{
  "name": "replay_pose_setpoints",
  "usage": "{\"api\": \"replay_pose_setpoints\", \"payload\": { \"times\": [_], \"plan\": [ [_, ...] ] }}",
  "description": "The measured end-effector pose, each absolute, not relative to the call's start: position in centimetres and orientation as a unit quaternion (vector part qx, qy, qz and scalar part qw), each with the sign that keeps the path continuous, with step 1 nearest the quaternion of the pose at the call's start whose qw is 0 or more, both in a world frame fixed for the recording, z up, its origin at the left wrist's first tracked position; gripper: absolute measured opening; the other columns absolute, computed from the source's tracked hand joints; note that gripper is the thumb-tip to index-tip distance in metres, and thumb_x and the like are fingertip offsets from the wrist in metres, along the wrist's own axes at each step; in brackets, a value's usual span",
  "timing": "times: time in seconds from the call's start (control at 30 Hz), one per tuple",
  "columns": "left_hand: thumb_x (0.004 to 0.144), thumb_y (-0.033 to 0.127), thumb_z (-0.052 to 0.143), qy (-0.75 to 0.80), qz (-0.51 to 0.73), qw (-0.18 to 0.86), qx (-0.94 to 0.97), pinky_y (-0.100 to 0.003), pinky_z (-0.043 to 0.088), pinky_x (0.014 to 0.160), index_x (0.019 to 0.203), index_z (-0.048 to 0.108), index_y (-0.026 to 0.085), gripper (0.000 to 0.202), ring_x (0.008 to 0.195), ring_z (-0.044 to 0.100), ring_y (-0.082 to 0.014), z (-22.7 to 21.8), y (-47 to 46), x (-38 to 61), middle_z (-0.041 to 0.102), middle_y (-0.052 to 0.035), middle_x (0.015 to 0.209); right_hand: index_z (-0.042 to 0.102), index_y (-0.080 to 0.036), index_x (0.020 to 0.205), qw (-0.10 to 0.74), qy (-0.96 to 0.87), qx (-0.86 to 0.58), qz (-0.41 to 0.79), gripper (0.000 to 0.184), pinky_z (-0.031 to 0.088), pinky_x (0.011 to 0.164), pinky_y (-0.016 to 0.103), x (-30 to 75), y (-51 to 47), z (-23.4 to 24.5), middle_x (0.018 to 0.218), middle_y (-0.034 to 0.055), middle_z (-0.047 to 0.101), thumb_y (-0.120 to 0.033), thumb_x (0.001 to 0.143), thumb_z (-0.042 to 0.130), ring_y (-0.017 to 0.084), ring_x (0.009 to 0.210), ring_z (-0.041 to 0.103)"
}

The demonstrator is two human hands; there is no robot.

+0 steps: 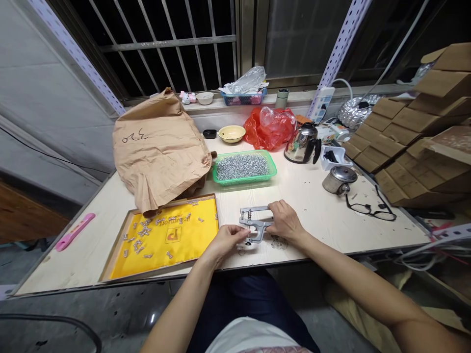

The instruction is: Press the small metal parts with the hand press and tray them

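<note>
Near centre, the right hand (286,221) gripped pliers (260,229); the left hand (227,243) curled at their mouth, hold unclear. Positioning, seemingly, needed steady alignment.

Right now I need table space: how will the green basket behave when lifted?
The green basket is probably heavy for its size, being filled with small metal pieces. Looking plastic, it may flex under load. Open-topped, it could spill pieces if tilted.
</note>
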State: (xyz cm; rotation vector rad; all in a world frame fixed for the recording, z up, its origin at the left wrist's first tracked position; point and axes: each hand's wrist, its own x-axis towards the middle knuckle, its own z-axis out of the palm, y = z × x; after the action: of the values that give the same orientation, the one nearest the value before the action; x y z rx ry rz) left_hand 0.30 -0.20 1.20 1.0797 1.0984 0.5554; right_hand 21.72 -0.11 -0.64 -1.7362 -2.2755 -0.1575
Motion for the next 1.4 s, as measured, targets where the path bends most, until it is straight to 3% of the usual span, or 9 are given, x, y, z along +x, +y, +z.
{"api": "replay_pose_setpoints", "payload": {
  "times": [0.13,0.27,0.4,0.5,0.6,0.67,0.77,1.03,1.4],
  "plan": [
    [0.061,0.058,0.064,0.52,0.287,0.675,0.438,-0.02,0.025,0.047,0.076,0.064,0.009,0.052,0.049,0.042,-0.0065,1.2,0.0,0.3,0.059,-0.0041,0.063,0.049,-0.017,0.093,0.092,-0.804,-0.587,-0.023,0.027,0.034,0.056,0.025,22.1,0.1,-1.1,0.075,0.0042,0.061,-0.038,0.076,0.05,0.017,0.067,0.054],
    [0.063,0.059,0.061,0.509,0.289,0.688,0.429,-0.02,0.026,0.048,0.068,0.062,0.009,0.05,0.049,0.042,-0.0066,1.1,-0.1,0.9,0.058,-0.0043,0.06,0.05,-0.018,0.087,0.078,-0.809,-0.583,-0.023,0.023,0.029,0.052,0.024,22.1,0.4,-1.7,0.07,0.003,0.061,-0.037,0.076,0.051,0.015,0.061,0.053],
    [0.059,0.052,0.068,0.506,0.278,0.687,0.442,-0.021,0.019,0.044,0.051,0.055,0.011,0.043,0.042,0.03,-0.0042,1.0,-0.4,1.5,0.045,0.0024,0.044,0.054,-0.016,0.078,0.091,-0.795,-0.598,-0.05,0.023,0.036,0.063,0.028,22.0,0.6,-1.4,0.079,0.0091,0.06,-0.039,0.076,0.049,0.021,0.078,0.053],
    [0.057,0.045,0.071,0.504,0.274,0.681,0.455,-0.022,0.015,0.043,0.053,0.058,0.011,0.036,0.041,0.025,-0.0035,1.1,-0.4,1.8,0.039,0.0048,0.041,0.057,-0.014,0.08,0.123,-0.782,-0.607,-0.072,0.033,0.036,0.082,0.038,22.0,0.6,-0.9,0.095,0.0131,0.058,-0.045,0.073,0.05,0.025,0.093,0.049],
    [0.056,0.035,0.071,0.518,0.262,0.669,0.465,-0.022,0.016,0.043,0.056,0.062,0.01,0.027,0.041,0.026,-0.0036,1.3,-0.4,2.2,0.042,0.004,0.042,0.057,-0.013,0.095,0.175,-0.771,-0.606,-0.088,0.048,0.021,0.1,0.051,21.9,0.3,-0.8,0.111,0.0154,0.052,-0.053,0.069,0.051,0.027,0.104,0.044],
    [0.054,0.03,0.071,0.539,0.271,0.65,0.463,-0.021,0.018,0.043,0.054,0.061,0.01,0.021,0.041,0.027,-0.0038,1.4,-0.3,2.7,0.043,0.004,0.042,0.055,-0.012,0.101,0.195,-0.758,-0.617,-0.087,0.056,0.012,0.101,0.059,21.9,0.1,-1.0,0.116,0.0172,0.049,-0.058,0.069,0.048,0.03,0.11,0.04],
    [0.055,0.025,0.067,0.556,0.324,0.611,0.461,-0.021,0.024,0.045,0.052,0.06,0.012,0.015,0.042,0.032,-0.0048,1.2,0.0,3.6,0.044,0.004,0.042,0.053,-0.012,0.106,0.211,-0.726,-0.65,-0.079,0.064,0.009,0.099,0.064,21.9,-0.1,-1.3,0.118,0.019,0.047,-0.063,0.069,0.044,0.032,0.114,0.037],
    [0.056,0.021,0.062,0.543,0.364,0.555,0.514,-0.022,0.033,0.053,0.049,0.06,0.013,0.011,0.053,0.046,-0.0098,1.8,0.8,3.5,0.055,-0.0001,0.05,0.052,-0.01,0.11,0.226,-0.688,-0.686,-0.068,0.076,0.014,0.103,0.06,23.9,0.0,-2.4,0.118,0.0186,0.045,-0.071,0.065,0.044,0.033,0.115,0.037],
    [0.07,0.038,0.06,0.572,0.4,0.381,0.606,-0.025,0.038,0.058,0.069,0.065,0.012,0.026,0.065,0.054,-0.0164,5.9,13.1,5.6,0.062,-0.0044,0.064,0.057,-0.006,0.102,0.247,-0.662,-0.703,-0.081,0.083,0.018,0.105,0.052,25.9,0.0,-4.5,0.112,0.0184,0.047,-0.077,0.06,0.043,0.032,0.112,0.038]
  ]
}}
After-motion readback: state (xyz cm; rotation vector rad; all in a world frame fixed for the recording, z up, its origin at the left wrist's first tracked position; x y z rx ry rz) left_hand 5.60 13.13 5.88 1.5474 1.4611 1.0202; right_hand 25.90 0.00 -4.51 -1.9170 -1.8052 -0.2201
